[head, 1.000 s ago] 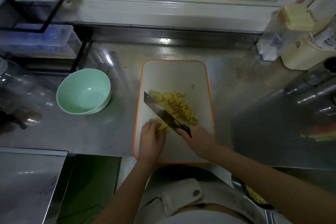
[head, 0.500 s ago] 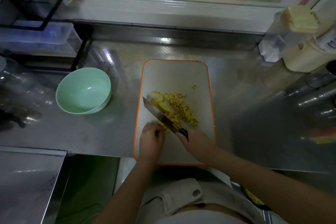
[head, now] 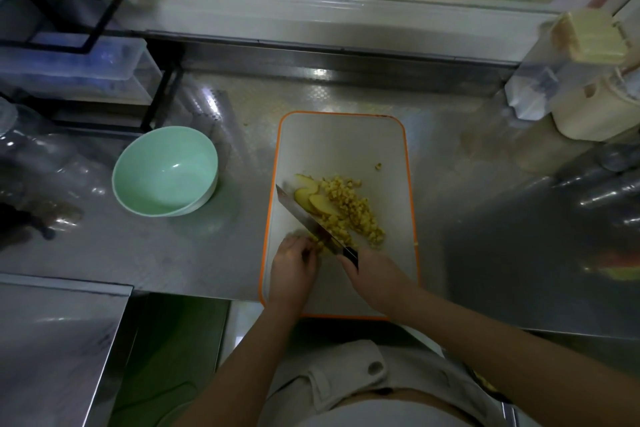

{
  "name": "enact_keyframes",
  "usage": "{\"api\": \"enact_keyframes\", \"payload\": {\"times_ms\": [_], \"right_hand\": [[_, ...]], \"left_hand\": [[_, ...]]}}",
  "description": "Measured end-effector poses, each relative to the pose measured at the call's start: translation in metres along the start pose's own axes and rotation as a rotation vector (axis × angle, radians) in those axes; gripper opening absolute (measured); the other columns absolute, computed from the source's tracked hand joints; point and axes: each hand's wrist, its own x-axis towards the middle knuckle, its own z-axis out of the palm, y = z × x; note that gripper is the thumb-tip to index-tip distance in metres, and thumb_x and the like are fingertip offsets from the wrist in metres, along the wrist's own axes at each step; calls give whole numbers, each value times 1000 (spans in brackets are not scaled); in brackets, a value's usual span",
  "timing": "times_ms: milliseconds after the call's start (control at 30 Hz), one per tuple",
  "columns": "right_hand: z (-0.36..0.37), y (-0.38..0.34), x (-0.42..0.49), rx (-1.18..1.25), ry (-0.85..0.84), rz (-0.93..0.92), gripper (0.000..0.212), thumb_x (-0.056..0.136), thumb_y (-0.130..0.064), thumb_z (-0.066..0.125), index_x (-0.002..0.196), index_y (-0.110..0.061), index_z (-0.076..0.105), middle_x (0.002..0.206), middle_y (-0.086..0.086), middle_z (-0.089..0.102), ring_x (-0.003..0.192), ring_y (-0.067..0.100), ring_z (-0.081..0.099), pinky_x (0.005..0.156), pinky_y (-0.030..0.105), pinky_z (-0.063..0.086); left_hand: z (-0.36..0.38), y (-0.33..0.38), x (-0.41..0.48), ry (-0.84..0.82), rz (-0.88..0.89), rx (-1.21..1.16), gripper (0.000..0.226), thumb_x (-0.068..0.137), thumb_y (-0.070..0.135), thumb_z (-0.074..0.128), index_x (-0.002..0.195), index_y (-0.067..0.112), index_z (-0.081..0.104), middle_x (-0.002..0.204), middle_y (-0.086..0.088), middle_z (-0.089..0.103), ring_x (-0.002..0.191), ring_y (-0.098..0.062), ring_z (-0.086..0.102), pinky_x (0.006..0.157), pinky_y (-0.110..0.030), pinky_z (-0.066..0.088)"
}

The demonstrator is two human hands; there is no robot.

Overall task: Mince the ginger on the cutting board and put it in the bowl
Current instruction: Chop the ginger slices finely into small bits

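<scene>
Steel worktop (head: 207, 253) under an orange-rimmed cutting board (head: 346, 135); ginger (head: 349, 208) heaped mid-board, mostly diced, few whole slices (head: 318, 201) at its left. Grips the knife (head: 304, 218) handle in the right hand (head: 377, 279) at the board's near end, wrist angled inward, blade slanting toward the board's left edge — likely to rock through the heap. Curls fingers of the left hand (head: 292, 270) onto a small ginger clump just left of the blade, pinning it. Green bowl (head: 156, 156) left of the board, unfilled
</scene>
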Motion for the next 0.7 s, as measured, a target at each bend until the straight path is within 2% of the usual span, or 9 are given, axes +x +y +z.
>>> {"api": "enact_keyframes", "payload": {"times_ms": [133,200,267,333,367,433,533,700], "right_hand": [[2,0,2,16,5,1,32,98,-39,40,99,-10,53,93,12,59,85,26,58,65,26,35],[3,3,3,44,-5,-4,29,98,-38,41,96,-12,51,89,9,58,76,21,54,63,26,35],[2,8,8,56,-25,-1,30,98,-40,41,88,-14,50,78,4,57,65,16,50,55,25,34],[-2,13,14,74,-56,0,31,98,-41,40,78,-19,47,65,-4,47,55,9,44,47,19,28],[-5,15,16,84,-67,-9,31,98,-41,40,78,-19,47,62,-6,43,53,6,40,45,17,25],[-10,15,16,87,-51,-58,27,98,-39,41,82,-19,48,61,-10,41,51,1,38,45,16,30],[-14,17,16,68,2,-88,31,99,-37,41,70,-25,42,60,-10,41,50,1,38,47,15,36],[-20,22,17,-23,-2,-81,38,97,-44,38,65,-26,35,57,-6,39,47,6,36,43,19,26]], "left_hand": [[2,-1,-1,9,-6,-8,12,70,-9,67,72,2,64,72,-13,61,69,-28,58,65,-13,26],[3,-1,-2,11,-4,-8,11,71,-8,66,73,3,63,73,-12,60,70,-26,57,65,-13,26],[4,-2,-3,16,-7,-13,10,73,-6,66,74,3,63,74,-11,60,71,-25,56,66,-14,28],[5,-3,-4,21,-5,-15,9,76,-4,66,76,4,63,76,-10,60,74,-23,56,68,-14,30],[6,-3,-4,20,-1,-16,9,76,-3,66,77,5,63,77,-10,60,74,-23,56,69,-13,30],[6,-2,-4,19,1,-19,8,77,-2,65,79,6,64,80,-9,61,77,-20,56,71,-12,30],[6,-4,-5,19,5,-20,9,78,-2,66,82,7,63,82,-8,62,80,-16,54,73,-13,29],[3,-6,-4,6,23,-6,11,78,-1,67,82,9,62,82,-8,61,78,-17,53,72,-12,28]]}}
